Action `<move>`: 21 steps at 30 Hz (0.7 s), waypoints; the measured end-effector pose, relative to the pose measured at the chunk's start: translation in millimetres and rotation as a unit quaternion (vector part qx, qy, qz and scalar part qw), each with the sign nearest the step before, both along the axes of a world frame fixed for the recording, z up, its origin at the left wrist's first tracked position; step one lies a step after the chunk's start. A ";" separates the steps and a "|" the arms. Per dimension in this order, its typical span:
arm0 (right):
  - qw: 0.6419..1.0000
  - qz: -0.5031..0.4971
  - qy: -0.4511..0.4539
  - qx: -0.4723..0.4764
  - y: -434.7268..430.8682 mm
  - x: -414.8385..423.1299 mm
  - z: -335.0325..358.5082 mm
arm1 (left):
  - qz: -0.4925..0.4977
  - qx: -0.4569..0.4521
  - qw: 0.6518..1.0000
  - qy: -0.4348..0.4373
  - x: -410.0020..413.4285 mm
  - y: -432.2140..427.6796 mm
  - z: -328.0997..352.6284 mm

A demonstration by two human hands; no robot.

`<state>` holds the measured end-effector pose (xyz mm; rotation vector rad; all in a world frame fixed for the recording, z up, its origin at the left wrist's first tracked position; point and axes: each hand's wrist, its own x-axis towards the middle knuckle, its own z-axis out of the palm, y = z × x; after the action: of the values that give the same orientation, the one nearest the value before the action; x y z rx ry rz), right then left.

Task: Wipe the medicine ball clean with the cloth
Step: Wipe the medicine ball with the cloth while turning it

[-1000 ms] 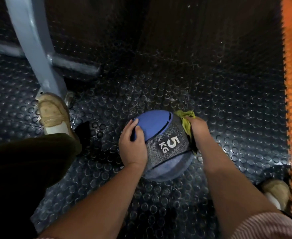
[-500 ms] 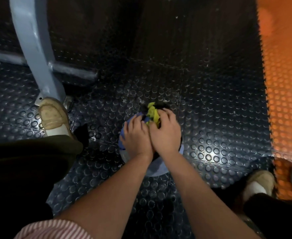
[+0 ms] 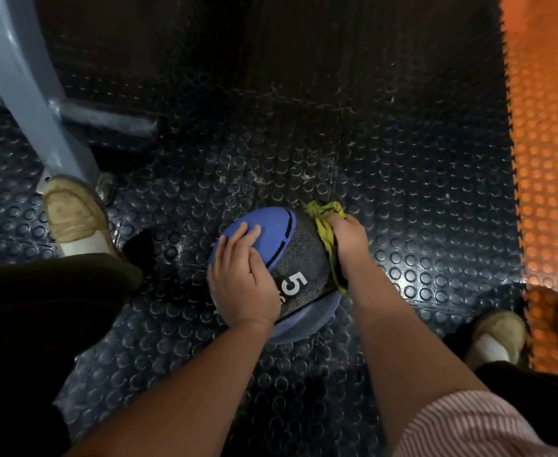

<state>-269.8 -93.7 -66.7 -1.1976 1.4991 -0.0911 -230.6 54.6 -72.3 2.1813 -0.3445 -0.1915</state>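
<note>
On the studded floor [image 3: 403, 225], your left hand [image 3: 241, 282] lies flat on the medicine ball [image 3: 304, 258] as your right hand [image 3: 350, 249] grips the yellow cloth [image 3: 325, 229] against its flank; wiping appears mid-course, underside seemingly left.

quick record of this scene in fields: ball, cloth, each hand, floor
ball: round blue and grey rubber medicine ball, marked 5, on the floor
cloth: crumpled yellow cloth, against the ball's right side
left hand: left hand rests on the ball's blue panel, fingers spread
right hand: right hand holds the cloth to the ball
floor: dark studded rubber floor mat; orange studded mat along the right edge
nearby: tan shoe left of the ball
</note>
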 end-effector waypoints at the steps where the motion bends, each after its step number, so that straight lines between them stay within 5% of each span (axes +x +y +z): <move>1: 1.000 0.009 -0.001 0.005 -2.5 1.2 -1.6 | 0.001 -0.001 1.000 -0.003 1.7 -0.8 -1.1; 9: 0.990 0.029 0.010 -0.141 31.9 7.6 14.4 | 0.035 0.012 0.999 0.023 5.2 -3.9 0.3; 14: 0.921 0.107 0.020 -0.375 87.3 30.7 31.0 | 0.040 0.018 0.999 0.028 9.7 -1.7 -2.5; 21: 0.937 0.182 -0.003 -0.298 63.2 26.6 30.0 | 0.075 -0.002 0.997 0.022 5.9 -5.7 -0.3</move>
<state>-243.2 -30.5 -36.7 -1.9435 1.2490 -0.3153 -224.8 48.9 -72.7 2.1855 -0.1544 -0.1543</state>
